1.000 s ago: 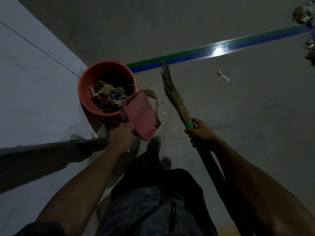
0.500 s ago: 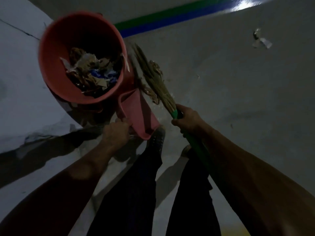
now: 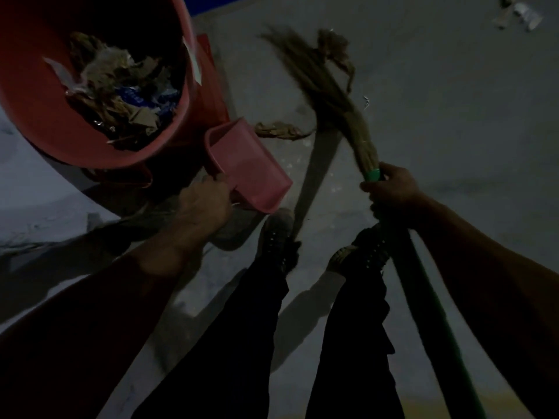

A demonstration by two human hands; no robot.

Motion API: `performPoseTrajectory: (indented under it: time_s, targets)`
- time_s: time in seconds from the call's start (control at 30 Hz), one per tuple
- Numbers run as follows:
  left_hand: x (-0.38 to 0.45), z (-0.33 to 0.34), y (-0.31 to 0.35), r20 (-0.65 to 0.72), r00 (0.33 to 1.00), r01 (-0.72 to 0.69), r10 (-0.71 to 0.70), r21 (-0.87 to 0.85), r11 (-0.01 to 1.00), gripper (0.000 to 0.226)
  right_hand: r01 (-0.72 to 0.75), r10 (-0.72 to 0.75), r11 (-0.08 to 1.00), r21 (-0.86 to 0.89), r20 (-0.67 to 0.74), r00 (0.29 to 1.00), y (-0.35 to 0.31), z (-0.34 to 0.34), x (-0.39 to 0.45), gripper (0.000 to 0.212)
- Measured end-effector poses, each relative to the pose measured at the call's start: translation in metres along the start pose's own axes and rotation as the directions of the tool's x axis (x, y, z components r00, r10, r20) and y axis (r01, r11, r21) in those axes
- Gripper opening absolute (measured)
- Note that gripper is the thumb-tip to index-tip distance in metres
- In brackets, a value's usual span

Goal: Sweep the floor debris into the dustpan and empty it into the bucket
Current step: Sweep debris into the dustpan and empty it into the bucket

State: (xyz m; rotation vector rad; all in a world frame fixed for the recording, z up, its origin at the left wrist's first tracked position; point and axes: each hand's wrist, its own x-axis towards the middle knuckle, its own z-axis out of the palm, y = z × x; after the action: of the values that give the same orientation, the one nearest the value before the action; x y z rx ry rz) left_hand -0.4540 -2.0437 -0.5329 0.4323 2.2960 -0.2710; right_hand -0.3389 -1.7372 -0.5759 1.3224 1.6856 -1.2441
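Left hand (image 3: 202, 201) still grips dustpan (image 3: 251, 164); right hand (image 3: 390, 189) clasps broom (image 3: 332, 95), seemingly swung nearer debris (image 3: 281, 130).

Both forearms (image 3: 169, 267) are bare, no sleeves showing. Dark trousers (image 3: 242, 343) cover the legs, and dark lace-up shoes (image 3: 276, 234) sit toward twelve o'clock.

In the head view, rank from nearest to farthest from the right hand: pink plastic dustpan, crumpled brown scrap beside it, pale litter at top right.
From the right hand:
1. Crumpled brown scrap, on the floor, centre.
2. Pink plastic dustpan, held left; close to the scrap's rank.
3. Pale litter, top right corner.
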Motion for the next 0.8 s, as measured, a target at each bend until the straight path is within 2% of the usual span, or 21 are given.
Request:
performPoseTrajectory:
  time_s: [0.13,0.23,0.37,0.5,0.57,0.63,0.8]
  targets:
    - [0.004,-0.016,0.007,0.006,1.000,-0.022,0.022,0.027,0.999,0.038,0.034,-0.030,0.999,0.029,-0.146,0.989,0.004,-0.049,-0.013,0.052]
    - [0.004,-0.028,0.012,-0.005,1.000,-0.022,0.022,0.036,0.999,0.037,0.134,-0.134,0.991,-0.015,-0.227,0.965,0.003,-0.056,-0.039,0.051]
    - [0.003,-0.039,0.014,0.002,0.999,-0.037,0.037,0.044,0.998,0.035,0.271,-0.281,0.957,-0.105,-0.092,0.955,0.000,-0.022,-0.078,0.063]
    - [0.002,-0.044,0.018,0.030,0.998,-0.055,0.053,0.067,0.996,0.040,0.326,-0.296,0.905,-0.274,0.144,0.944,0.000,0.014,-0.086,0.062]
    - [0.003,-0.044,0.023,0.042,0.998,-0.056,0.052,0.087,0.995,0.042,0.292,-0.239,0.895,-0.337,0.190,0.952,0.006,0.017,-0.075,0.054]
    - [0.004,-0.043,0.028,0.039,0.998,-0.061,0.057,0.116,0.991,0.041,0.208,-0.160,0.914,-0.347,0.162,0.974,0.013,0.007,-0.057,0.049]
    - [0.007,-0.042,0.047,0.018,0.996,-0.093,0.091,0.103,0.990,0.041,0.049,-0.058,0.980,-0.191,-0.043,0.997,0.035,-0.059,-0.011,0.046]
